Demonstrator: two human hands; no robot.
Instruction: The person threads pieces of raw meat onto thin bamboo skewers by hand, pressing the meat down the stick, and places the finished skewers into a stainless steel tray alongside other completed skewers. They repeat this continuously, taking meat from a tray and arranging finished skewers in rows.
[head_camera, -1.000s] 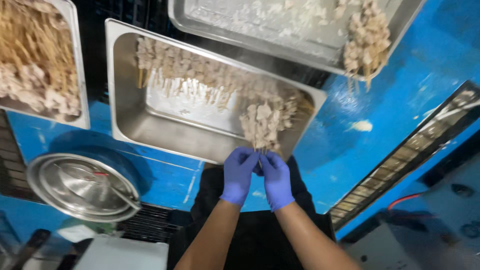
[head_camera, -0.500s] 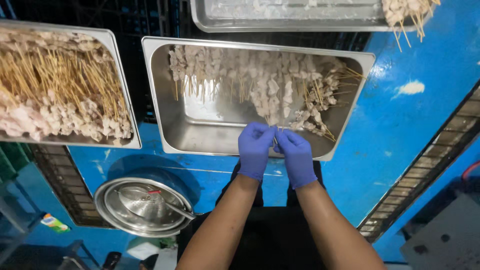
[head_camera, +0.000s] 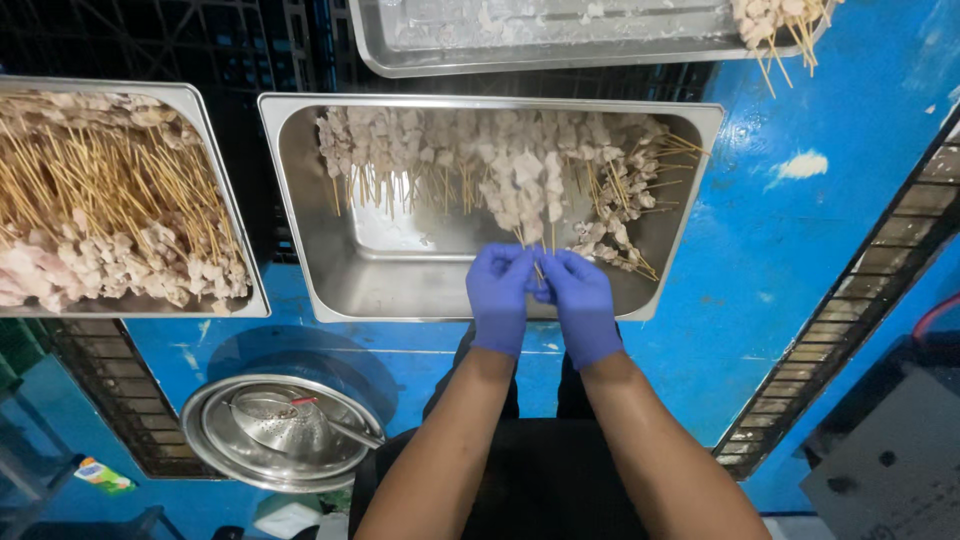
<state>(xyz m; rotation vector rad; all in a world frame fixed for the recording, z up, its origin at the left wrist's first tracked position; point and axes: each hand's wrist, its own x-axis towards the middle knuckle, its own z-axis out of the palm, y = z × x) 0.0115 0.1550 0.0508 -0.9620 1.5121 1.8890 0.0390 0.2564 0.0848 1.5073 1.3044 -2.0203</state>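
While both gloved hands meet over middle steel tray (head_camera: 300, 200), best keep skewer (head_camera: 537, 262) steady, stick straight, meat pieces snug, drips falling inside tray. Left hand (head_camera: 500, 297): fingers (head_camera: 508, 262) curled close, pinching skewer's lower end. Right hand (head_camera: 580, 305): fingers (head_camera: 562, 268) also pressed together on same stick, touching left. Skewer sits at tray's near edge, just beside heaped skewer pile (head_camera: 520, 165). Blue worktop (head_camera: 780, 260) beyond.

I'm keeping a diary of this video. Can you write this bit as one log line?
left hand: pinching skewer | right hand: pinching same skewer | over middle tray | meat skewers piled inside
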